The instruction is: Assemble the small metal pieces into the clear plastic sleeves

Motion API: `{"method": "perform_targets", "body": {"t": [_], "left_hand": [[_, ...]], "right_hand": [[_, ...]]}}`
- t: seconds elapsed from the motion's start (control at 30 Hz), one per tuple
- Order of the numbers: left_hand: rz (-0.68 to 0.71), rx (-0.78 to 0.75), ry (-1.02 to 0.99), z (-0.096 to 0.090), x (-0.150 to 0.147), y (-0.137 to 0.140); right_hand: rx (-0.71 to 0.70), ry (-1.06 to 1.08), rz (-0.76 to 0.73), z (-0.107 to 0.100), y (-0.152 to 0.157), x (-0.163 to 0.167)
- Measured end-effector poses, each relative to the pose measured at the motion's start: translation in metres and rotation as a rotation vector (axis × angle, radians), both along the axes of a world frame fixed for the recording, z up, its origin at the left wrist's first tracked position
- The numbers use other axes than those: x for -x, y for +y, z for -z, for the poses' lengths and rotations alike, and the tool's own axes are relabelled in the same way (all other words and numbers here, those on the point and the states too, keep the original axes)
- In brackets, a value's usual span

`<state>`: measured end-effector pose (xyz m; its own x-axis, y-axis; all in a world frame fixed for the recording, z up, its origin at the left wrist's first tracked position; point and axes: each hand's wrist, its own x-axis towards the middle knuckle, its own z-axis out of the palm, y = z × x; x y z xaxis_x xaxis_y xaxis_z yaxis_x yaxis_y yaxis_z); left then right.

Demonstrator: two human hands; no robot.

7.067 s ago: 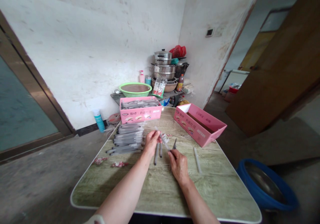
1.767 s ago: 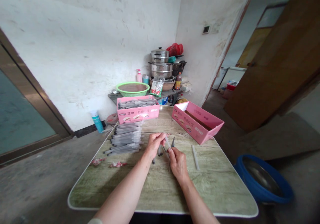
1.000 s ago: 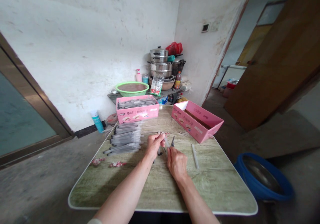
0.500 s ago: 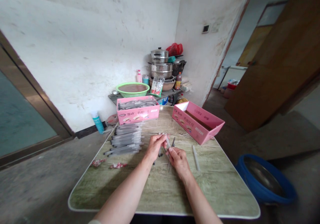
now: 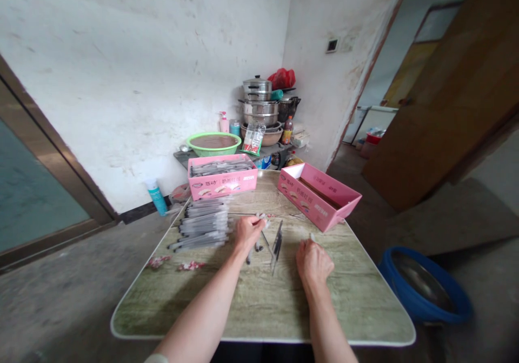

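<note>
My left hand (image 5: 248,232) is closed in a pinch above the middle of the table; what its fingertips hold is too blurred to make out. My right hand (image 5: 314,260) is curled with its knuckles up, low over the table. The tip of a pale pen barrel (image 5: 312,237) pokes out beyond its fingers, and the rest is hidden beneath. Between the hands lie several thin dark pen refills (image 5: 277,244). Small dark pen parts (image 5: 258,246) lie beside my left hand. Left of it is a stack of translucent pens (image 5: 205,222) with dark ends.
A pink box (image 5: 223,183) full of pens stands at the table's back left. Another pink box (image 5: 310,203) sits angled at the back right. Behind the table (image 5: 259,309) are a green basin (image 5: 213,149) and stacked pots (image 5: 260,109). A blue tub (image 5: 460,309) stands right.
My hands have come apart from the pale barrel they held together. The right has moved right and down, over the spot where a pale barrel lay; the left has stayed nearly in place.
</note>
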<state>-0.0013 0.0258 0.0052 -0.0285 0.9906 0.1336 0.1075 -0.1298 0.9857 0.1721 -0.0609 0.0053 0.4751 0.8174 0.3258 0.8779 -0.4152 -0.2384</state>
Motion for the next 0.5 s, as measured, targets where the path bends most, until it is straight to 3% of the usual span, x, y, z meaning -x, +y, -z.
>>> {"method": "perform_targets", "body": {"t": [0.1, 0.27, 0.4, 0.5], "left_hand": [[-0.088, -0.138, 0.427, 0.003, -0.001, -0.001], [-0.081, -0.110, 0.816, 0.006, -0.007, -0.007], [-0.009, -0.023, 1.008, -0.001, -0.009, -0.010], [-0.035, -0.023, 1.004, -0.005, -0.004, -0.008]], "right_hand": [[-0.003, -0.005, 0.023, 0.003, -0.002, -0.010], [0.098, 0.029, 0.035, 0.000, -0.004, -0.011], [0.143, 0.016, 0.064, -0.004, -0.003, -0.011], [0.065, -0.010, 0.091, -0.004, -0.003, -0.010]]}}
